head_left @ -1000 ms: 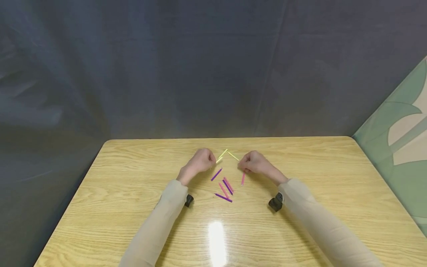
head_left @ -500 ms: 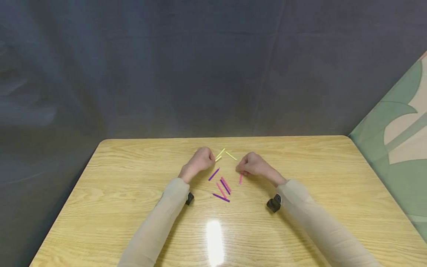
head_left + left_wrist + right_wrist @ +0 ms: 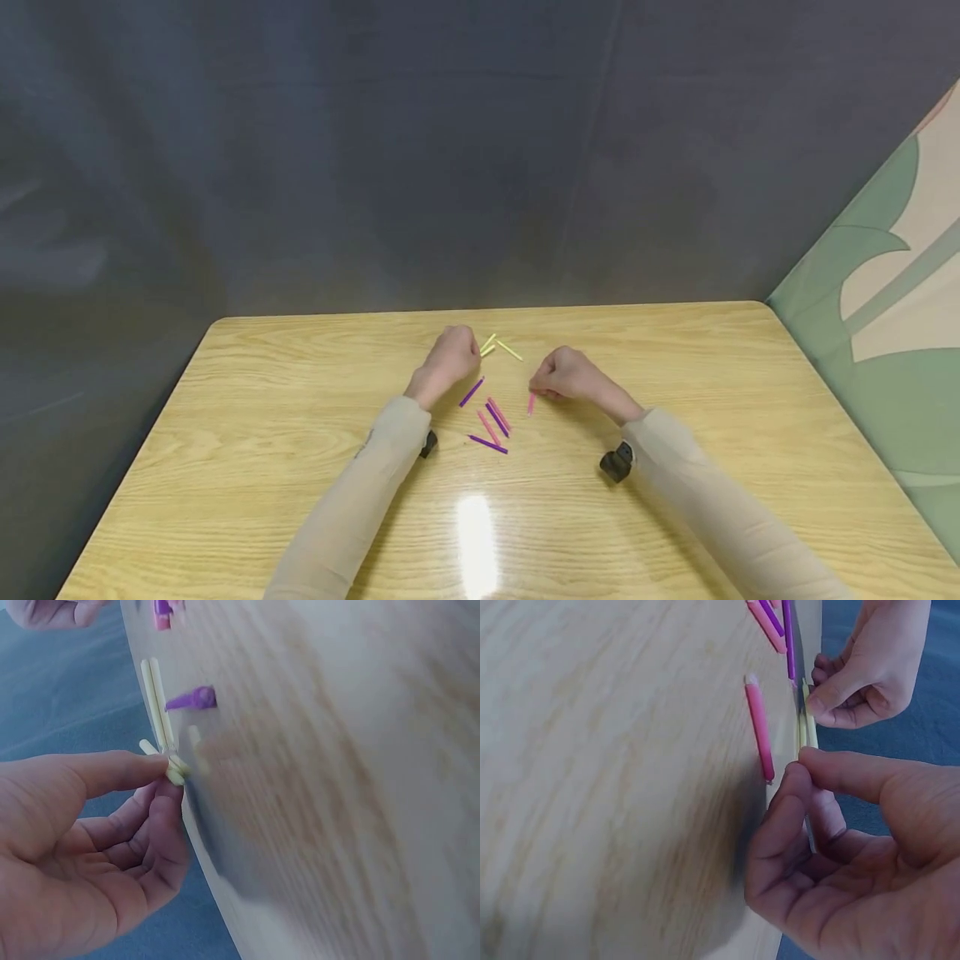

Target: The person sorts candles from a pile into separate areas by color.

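Observation:
In the left wrist view, my left hand point(image 3: 94, 844) pinches a short thin yellow stick point(image 3: 175, 774) between thumb and forefinger, low over the table. Two more yellow sticks point(image 3: 156, 701) lie side by side just beyond. My right hand point(image 3: 566, 372) has its fingers curled, thumb and forefinger tips meeting; I see nothing between them. In the head view, its fingertips cover the far end of a pink stick point(image 3: 531, 405), but in the right wrist view that pink stick point(image 3: 759, 729) lies apart from the fingers. A yellow stick point(image 3: 510, 350) slants between the hands.
Nearer the person lie purple sticks point(image 3: 472, 392) and pink sticks point(image 3: 488, 427), several in a loose cluster on the wooden table point(image 3: 285, 467). A dark curtain point(image 3: 420, 167) hangs behind the far edge; a patterned green cloth point(image 3: 873, 275) is at the right.
The right hand has drawn away from the yellow stick's end, slightly right and toward the person. The left hand stays by the yellow sticks. The whole head view has shifted slightly.

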`<state>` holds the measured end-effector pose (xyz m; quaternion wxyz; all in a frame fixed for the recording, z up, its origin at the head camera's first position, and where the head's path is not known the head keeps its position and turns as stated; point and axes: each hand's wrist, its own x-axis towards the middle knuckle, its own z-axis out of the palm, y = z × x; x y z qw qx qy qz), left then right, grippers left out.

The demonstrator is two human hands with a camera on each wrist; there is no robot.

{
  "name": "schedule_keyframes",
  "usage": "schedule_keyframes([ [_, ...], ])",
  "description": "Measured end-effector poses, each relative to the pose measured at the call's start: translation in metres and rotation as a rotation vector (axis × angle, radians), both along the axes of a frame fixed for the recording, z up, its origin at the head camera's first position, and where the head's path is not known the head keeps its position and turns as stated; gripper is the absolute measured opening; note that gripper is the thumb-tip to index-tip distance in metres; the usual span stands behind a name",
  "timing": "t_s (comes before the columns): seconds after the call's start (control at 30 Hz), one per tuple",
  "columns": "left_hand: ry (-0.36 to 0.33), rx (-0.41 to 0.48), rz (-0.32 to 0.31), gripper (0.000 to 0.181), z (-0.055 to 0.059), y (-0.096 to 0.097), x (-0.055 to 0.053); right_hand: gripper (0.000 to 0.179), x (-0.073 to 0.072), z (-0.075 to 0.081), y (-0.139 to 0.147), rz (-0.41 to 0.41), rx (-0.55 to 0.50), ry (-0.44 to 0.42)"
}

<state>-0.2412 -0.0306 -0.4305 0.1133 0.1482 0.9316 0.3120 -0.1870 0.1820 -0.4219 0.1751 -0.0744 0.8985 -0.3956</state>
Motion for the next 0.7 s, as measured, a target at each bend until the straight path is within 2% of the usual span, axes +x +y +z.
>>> schedule_keyframes([
  [0.23,0.045,-0.025,-0.022,0.044,-0.003,0.008,0.000,0.027,0.003,-0.004,0.003,-0.014,0.038,0.018],
  [0.43,0.107,-0.044,-0.031,0.044,-0.002,0.011,0.001,0.040,0.003,-0.004,-0.001,0.017,0.095,0.072],
  [0.7,0.090,-0.030,-0.018,0.041,-0.003,0.014,0.001,0.041,0.003,-0.001,-0.010,-0.012,0.181,0.070],
])
